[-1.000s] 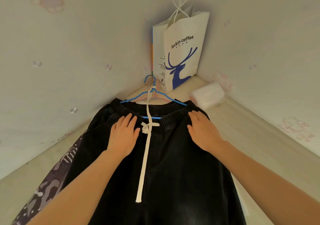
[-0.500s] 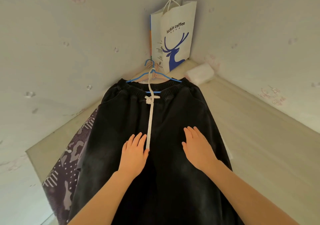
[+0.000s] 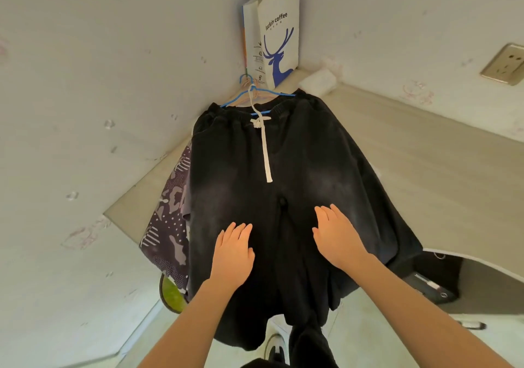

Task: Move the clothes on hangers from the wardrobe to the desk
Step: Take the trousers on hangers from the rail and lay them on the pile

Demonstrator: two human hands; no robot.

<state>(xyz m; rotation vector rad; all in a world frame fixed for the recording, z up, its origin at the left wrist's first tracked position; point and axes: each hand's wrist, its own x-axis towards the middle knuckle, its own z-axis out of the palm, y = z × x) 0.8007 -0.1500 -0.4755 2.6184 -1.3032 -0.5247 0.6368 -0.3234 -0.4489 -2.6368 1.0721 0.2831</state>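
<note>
Nearest me, a shoe (image 3: 276, 347) shows on the floor under the hanging trouser legs. Both hands lie flat on the black trousers (image 3: 283, 169), palms down, fingers loose and extended, gripping nothing. Left hand (image 3: 234, 254) rests on the left leg; its fingertips point up the cloth toward the waistband. Right hand (image 3: 336, 238) rests on the right leg, a little farther up than the left. The centre seam runs between the two hands. The trousers lie spread on the desk (image 3: 425, 163), lower legs draped over the near edge. Left of my left fingers, a patterned garment (image 3: 170, 217) sticks out from under the trousers, and a green object (image 3: 171, 294) shows below it; I cannot tell what it is. Beyond both sets of fingertips, the white drawstring (image 3: 266, 152) runs down from a knot at the waistband. Past that, a blue hanger (image 3: 255, 95) pokes out of the waistband, with paler hangers beneath it, hooks toward the corner. Farther still, a white packet (image 3: 319, 81) lies right of the hooks. In the corner stands a paper bag (image 3: 279, 33) with a blue deer. Far right of my right fingers, a wall socket (image 3: 503, 64).
</note>
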